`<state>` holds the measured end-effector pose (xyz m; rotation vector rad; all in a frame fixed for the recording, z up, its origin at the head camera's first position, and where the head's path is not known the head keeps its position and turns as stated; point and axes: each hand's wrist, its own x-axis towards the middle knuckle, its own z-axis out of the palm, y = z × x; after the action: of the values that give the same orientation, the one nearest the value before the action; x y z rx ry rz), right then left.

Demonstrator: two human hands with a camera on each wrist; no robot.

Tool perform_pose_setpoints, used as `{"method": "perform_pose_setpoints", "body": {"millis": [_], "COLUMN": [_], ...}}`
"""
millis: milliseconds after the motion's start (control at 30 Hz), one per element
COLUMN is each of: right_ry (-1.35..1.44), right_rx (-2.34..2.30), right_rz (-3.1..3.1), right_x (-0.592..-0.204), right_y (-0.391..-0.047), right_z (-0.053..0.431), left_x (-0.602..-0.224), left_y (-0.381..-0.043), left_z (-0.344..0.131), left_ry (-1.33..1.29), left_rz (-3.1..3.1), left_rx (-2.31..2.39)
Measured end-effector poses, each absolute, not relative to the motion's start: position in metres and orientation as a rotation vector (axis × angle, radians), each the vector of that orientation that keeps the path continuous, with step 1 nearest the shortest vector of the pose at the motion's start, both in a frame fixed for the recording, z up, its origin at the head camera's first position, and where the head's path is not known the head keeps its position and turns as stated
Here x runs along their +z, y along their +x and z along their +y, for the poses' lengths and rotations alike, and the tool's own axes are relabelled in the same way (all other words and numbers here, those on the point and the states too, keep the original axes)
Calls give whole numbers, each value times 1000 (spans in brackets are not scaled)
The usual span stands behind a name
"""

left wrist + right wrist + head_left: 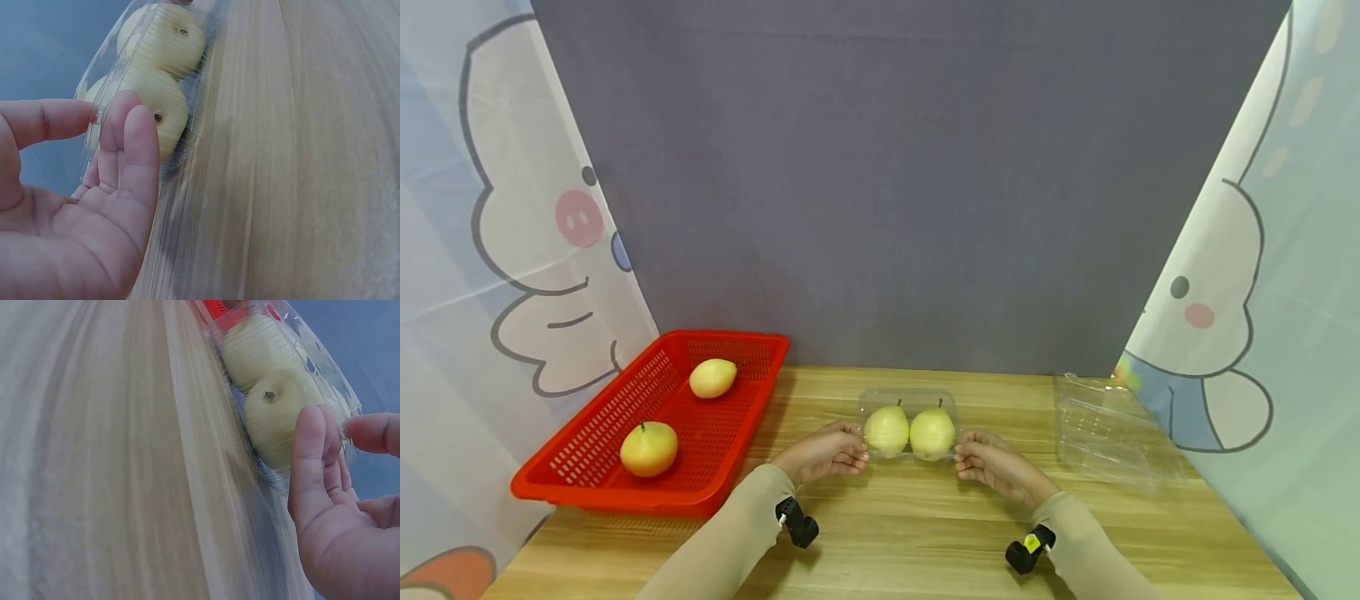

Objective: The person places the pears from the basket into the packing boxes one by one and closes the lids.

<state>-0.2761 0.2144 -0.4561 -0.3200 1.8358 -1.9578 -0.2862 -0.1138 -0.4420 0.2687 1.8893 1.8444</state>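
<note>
A clear plastic fruit box [910,397] lies on the wooden table in the middle of the head view. Two pale yellow pears [887,431] sit side by side in it, stems up. At the box's left end my left hand [827,452] pinches its rim between thumb and fingers. My right hand [1000,468] does the same at the right end. Through the ribbed plastic wall, the left wrist view shows the undersides of the pears [164,103]. In the right wrist view, the thumb and fingers meet at a rim tab close to a pear [275,415].
To the left stands a red plastic basket [737,467] with one pear [649,449] near its front and another pear [713,378] farther back. More clear plastic packaging [1108,429] lies at the right. A grey curtain [910,183] hangs behind the table [910,533].
</note>
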Motion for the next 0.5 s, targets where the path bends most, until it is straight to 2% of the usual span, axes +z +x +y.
{"method": "perform_pose_setpoints", "body": {"millis": [500], "right_ry": [-302], "right_rx": [-1958], "right_rz": [1815], "right_x": [-454], "right_y": [-276], "right_z": [215], "left_x": [-441], "left_y": [-285], "left_z": [-113], "left_ry": [279], "left_rz": [2012], "left_rx": [1764]}}
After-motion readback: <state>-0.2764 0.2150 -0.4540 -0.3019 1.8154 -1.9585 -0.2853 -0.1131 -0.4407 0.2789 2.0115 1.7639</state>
